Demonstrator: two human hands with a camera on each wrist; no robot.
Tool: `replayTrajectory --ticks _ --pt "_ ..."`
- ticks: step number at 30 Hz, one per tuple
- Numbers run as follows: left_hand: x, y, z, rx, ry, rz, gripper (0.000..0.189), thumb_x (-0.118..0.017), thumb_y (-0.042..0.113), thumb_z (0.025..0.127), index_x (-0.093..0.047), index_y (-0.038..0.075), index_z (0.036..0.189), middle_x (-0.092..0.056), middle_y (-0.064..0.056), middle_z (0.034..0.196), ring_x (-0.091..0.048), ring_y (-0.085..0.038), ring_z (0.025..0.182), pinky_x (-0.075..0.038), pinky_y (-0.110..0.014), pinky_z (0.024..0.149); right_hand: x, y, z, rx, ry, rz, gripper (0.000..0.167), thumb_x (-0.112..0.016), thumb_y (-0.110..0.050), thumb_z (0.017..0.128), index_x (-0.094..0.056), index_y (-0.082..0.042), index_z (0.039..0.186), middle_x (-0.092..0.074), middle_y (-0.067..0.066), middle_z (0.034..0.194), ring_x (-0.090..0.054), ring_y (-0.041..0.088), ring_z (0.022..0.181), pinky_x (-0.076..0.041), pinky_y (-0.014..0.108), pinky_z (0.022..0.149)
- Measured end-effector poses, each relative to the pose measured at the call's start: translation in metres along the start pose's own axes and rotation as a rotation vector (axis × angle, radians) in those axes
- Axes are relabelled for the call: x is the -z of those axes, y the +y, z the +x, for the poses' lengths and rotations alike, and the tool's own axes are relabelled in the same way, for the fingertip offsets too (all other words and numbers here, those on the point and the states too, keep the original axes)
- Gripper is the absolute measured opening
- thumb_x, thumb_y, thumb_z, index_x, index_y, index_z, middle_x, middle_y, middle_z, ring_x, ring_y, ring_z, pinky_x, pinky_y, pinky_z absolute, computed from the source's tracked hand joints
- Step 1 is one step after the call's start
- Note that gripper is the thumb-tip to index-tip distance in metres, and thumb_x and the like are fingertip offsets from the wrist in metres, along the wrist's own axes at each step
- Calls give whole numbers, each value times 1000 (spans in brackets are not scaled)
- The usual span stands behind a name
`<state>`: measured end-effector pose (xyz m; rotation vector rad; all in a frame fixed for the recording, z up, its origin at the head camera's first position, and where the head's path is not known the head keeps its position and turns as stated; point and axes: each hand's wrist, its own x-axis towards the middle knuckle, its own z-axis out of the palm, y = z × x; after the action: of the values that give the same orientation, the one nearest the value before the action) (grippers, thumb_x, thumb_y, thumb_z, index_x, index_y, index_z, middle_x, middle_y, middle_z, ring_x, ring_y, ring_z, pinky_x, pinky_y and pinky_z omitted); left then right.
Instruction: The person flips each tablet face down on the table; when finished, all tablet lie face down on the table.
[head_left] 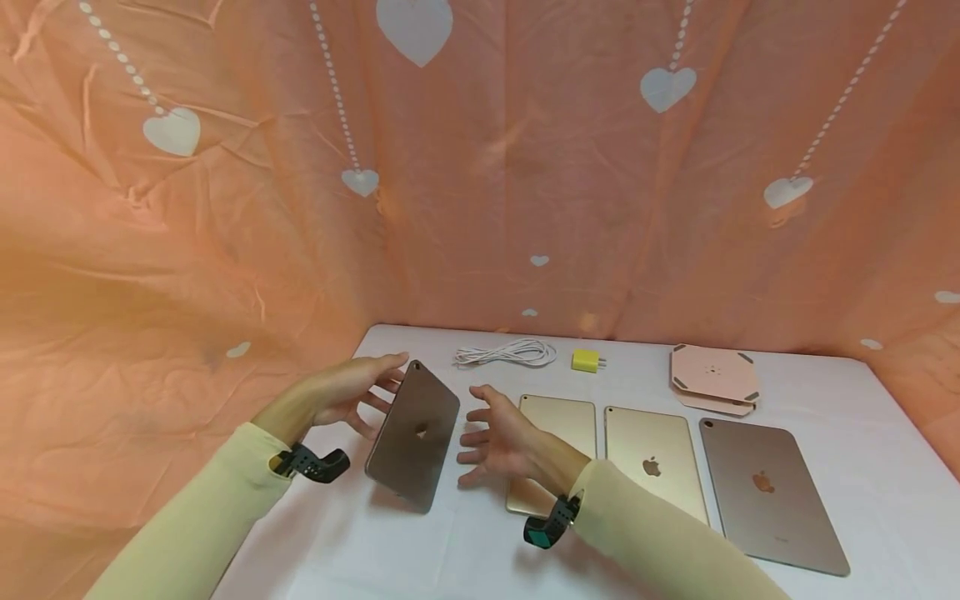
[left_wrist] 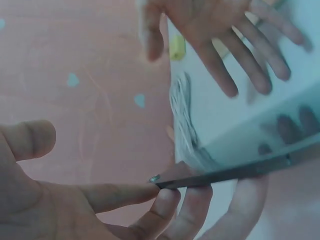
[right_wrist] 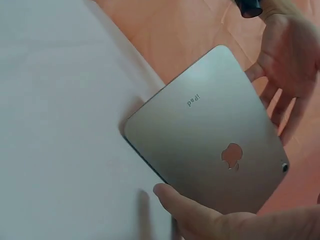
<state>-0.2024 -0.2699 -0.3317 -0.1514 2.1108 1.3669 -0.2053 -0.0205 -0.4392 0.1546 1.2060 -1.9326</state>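
A grey tablet with an apple logo stands tilted on one corner above the white table. My left hand supports it from the far side; in the left wrist view the fingers lie against its underside, while the thumb stays apart. Facing its back, my right hand hovers with spread fingers and a gap between. In the right wrist view, the right thumb overlaps the tablet's edge; contact cannot be told there.
Two gold tablets and another grey tablet lie face down at the right, partly under my right forearm. Behind them are a coiled white cable, a yellow charger plug and a pink folding stand. A pink curtain hangs behind.
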Motion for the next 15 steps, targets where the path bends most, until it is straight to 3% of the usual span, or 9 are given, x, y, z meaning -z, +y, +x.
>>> replayTrajectory --ticks 6,10,15 --pt "6 -26 8 3 6 -58 77 -40 55 115 -39 -6 161 -43 -29 159 -56 -46 135 -65 -56 87 1 15 1 69 55 -6 92 -52 -55 105 -19 3 169 -21 38 168 -20 62 160 -27 89 118" --pt "2 -44 19 12 28 -124 77 -42 54 115 -38 -8 160 -42 -29 158 -55 -45 133 -65 -61 90 -2 24 -3 155 115 -36 87 -52 -48 105 -25 5 168 -28 33 158 -24 58 156 -30 88 117" --pt "-7 -59 32 15 48 -180 77 -42 53 115 -37 -9 161 -41 -31 159 -54 -46 135 -64 -66 91 0 25 -10 202 162 -36 86 -52 -47 104 -25 4 167 -29 27 149 -25 54 152 -30 89 116"
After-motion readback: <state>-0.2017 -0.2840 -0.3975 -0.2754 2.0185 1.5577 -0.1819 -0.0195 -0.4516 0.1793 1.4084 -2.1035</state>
